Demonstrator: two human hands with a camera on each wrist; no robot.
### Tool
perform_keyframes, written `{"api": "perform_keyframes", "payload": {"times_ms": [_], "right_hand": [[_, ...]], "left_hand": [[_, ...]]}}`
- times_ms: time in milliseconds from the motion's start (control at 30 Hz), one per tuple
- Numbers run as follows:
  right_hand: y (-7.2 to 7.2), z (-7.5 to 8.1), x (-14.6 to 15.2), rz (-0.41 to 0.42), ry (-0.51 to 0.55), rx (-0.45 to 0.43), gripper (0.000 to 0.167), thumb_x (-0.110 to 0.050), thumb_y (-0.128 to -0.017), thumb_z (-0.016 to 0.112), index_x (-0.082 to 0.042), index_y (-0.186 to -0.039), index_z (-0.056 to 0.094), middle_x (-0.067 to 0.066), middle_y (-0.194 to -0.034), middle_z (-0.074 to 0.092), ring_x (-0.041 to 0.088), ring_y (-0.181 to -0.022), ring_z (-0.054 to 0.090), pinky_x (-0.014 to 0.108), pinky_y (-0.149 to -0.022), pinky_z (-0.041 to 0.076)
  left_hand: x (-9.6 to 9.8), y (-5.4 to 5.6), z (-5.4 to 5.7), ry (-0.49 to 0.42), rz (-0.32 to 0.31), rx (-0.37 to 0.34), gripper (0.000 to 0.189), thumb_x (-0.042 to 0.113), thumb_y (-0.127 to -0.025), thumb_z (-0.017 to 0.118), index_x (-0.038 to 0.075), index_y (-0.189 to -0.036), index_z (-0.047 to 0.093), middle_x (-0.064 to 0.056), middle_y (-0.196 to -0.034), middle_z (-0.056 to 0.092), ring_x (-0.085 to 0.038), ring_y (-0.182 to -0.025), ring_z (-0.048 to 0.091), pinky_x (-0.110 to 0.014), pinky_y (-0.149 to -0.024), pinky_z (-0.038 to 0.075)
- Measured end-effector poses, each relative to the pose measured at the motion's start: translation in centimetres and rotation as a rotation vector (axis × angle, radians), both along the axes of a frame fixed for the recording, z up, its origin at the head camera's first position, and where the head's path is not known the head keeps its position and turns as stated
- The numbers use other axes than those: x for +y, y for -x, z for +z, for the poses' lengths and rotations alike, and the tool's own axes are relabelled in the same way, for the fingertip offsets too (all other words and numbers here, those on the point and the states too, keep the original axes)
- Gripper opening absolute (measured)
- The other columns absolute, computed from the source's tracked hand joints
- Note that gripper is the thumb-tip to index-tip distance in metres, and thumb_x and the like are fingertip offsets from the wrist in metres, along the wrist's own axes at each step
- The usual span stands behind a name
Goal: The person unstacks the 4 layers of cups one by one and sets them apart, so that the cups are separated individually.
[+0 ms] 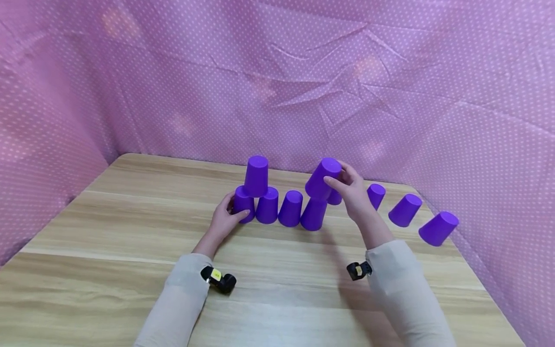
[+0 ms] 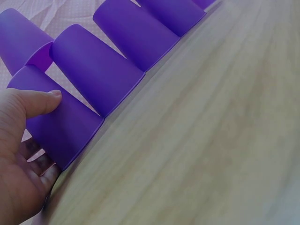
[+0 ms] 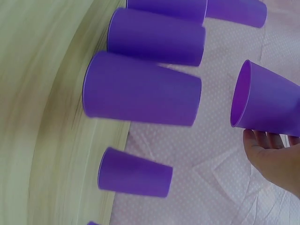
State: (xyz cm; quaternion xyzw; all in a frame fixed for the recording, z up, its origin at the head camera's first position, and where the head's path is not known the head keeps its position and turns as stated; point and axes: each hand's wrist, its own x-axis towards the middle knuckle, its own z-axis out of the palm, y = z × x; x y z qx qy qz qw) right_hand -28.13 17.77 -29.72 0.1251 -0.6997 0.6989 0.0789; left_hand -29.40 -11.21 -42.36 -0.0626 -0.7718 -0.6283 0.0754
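Note:
Several purple cups stand upside down in a row on the wooden table point(image 1: 130, 270). My left hand point(image 1: 231, 210) grips the leftmost cup point(image 1: 244, 203) of that row, with the thumb point(image 2: 40, 101) lying on its side point(image 2: 63, 129). One more cup point(image 1: 256, 176) is stacked on top, between the two left cups. My right hand point(image 1: 343, 181) holds a tilted cup point(image 1: 323, 178) in the air above the row's right end, over the cup point(image 1: 314, 213) there. In the right wrist view the held cup's point(image 3: 272, 101) open mouth faces the row, and my fingers point(image 3: 274, 157) are under it.
More upside-down purple cups stand apart at the right: one behind the row point(image 1: 334, 197), then three towards the table's right edge point(image 1: 376, 195), point(image 1: 405, 210), point(image 1: 438, 228). Pink dotted cloth point(image 1: 277, 72) walls the table on three sides. Bare wood lies in front of the row.

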Motion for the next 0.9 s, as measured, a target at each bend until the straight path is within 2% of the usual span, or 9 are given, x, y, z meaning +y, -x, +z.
{"api": "perform_keyframes", "payload": {"times_ms": [267, 567, 733, 833, 900], "right_hand": [[-0.5, -0.1, 2.7, -0.054, 0.003, -0.007, 0.047, -0.004, -0.079, 0.060, -0.003, -0.122, 0.042, -0.001, -0.099, 0.055, 0.014, -0.095, 0.050, 0.033, -0.092, 0.034], [-1.5, -1.0, 6.4, -0.101, 0.052, -0.023, 0.041, -0.004, -0.080, 0.059, -0.011, -0.117, 0.044, -0.003, -0.100, 0.054, 0.010, -0.095, 0.050, 0.023, -0.087, 0.038], [-2.1, -1.6, 8.2, -0.124, 0.070, -0.020, 0.044, -0.003, -0.079, 0.060, -0.009, -0.119, 0.044, -0.003, -0.101, 0.054, 0.010, -0.095, 0.050, 0.019, -0.085, 0.039], [-2.3, -1.9, 9.1, -0.132, 0.087, -0.020, 0.042, -0.002, -0.079, 0.060, -0.011, -0.118, 0.046, -0.004, -0.100, 0.055, 0.009, -0.095, 0.050, 0.021, -0.086, 0.039], [-2.7, -2.1, 9.7, -0.148, 0.077, -0.046, 0.042, -0.004, -0.079, 0.060, -0.014, -0.118, 0.046, -0.006, -0.099, 0.055, 0.007, -0.094, 0.050, 0.027, -0.091, 0.034]], "left_hand": [[0.0, -0.1, 0.2, 0.002, -0.002, -0.006, 0.063, 0.009, -0.077, 0.064, 0.005, -0.131, 0.032, -0.019, -0.129, 0.036, -0.029, -0.118, 0.032, -0.037, -0.098, 0.026], [0.1, -0.1, 0.0, 0.011, 0.005, -0.002, 0.062, 0.009, -0.077, 0.064, 0.005, -0.131, 0.032, -0.018, -0.128, 0.037, -0.029, -0.118, 0.033, -0.038, -0.098, 0.026], [0.1, 0.0, -0.1, 0.012, 0.001, 0.004, 0.063, 0.009, -0.077, 0.064, 0.005, -0.131, 0.032, -0.019, -0.128, 0.037, -0.029, -0.118, 0.033, -0.038, -0.098, 0.026], [0.1, 0.0, -0.1, 0.010, 0.004, -0.001, 0.063, 0.009, -0.077, 0.064, 0.005, -0.131, 0.032, -0.019, -0.129, 0.036, -0.029, -0.118, 0.032, -0.038, -0.098, 0.026], [0.1, 0.0, 0.0, 0.013, 0.003, -0.007, 0.063, 0.010, -0.077, 0.063, 0.005, -0.131, 0.031, -0.019, -0.129, 0.036, -0.030, -0.119, 0.031, -0.039, -0.098, 0.025]]}}
